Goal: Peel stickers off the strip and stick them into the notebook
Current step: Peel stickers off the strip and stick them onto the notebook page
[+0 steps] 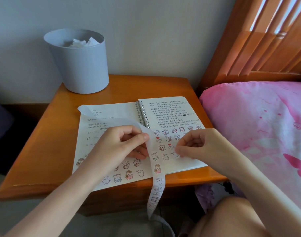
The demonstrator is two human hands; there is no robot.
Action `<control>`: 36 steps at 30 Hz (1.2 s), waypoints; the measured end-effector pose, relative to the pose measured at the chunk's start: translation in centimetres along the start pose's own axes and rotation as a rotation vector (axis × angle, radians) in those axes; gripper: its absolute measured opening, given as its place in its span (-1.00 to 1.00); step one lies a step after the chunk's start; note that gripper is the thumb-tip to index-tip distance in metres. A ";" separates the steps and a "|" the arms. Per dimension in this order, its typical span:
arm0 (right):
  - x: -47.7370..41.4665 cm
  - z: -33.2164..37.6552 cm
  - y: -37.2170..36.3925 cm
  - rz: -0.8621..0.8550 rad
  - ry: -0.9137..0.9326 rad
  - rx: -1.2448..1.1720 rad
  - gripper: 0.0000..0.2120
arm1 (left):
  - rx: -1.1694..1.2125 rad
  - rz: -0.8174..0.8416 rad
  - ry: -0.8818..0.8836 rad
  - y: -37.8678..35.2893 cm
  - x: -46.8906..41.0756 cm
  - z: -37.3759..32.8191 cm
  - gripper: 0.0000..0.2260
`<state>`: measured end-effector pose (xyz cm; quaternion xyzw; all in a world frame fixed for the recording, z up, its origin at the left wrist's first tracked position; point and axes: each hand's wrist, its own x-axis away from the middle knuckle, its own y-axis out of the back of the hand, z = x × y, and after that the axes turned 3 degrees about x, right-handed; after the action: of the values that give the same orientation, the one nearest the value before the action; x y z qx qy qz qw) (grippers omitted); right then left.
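step: sticking | left hand (127, 144) pinches strip (155, 165) mid-frame over notebook (185, 161) | right hand (194, 145) presses sticker (175, 153) on right page | next: peel next sticker, likely

The tabletop (122, 86) is orange-brown wood under a glossy varnish that catches light along its near edge. The notebook (165, 108) has matt white paper pages bound by a shiny metal spiral (143, 115). The strip (156, 170) is thin, translucent paper with a faint sheen, its printed stickers smooth. At the far left, the bin (78, 62) looks like matt grey plastic, holding crumpled white paper (83, 42). On the right, the headboard (266, 40) is glossy varnished wood, and the bed cover (257, 120) is soft pink cloth.
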<state>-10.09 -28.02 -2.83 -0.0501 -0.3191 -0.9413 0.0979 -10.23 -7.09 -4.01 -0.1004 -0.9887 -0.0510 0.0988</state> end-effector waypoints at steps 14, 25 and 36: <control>-0.1 -0.4 -0.3 -0.030 0.021 0.034 -0.96 | -0.012 -0.002 -0.002 0.0 0.0 -0.1 -0.86; -0.3 -1.0 -0.5 -0.068 0.033 0.125 -0.77 | -0.009 0.004 -0.009 -0.2 0.1 0.0 -0.86; -0.4 -0.2 -0.6 -0.121 0.139 -0.081 -0.97 | 0.002 -0.008 -0.051 -0.5 0.1 0.0 -0.87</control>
<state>-9.80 -27.59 -3.37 0.0307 -0.2754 -0.9589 0.0607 -10.40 -7.58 -4.04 -0.0977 -0.9913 -0.0476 0.0737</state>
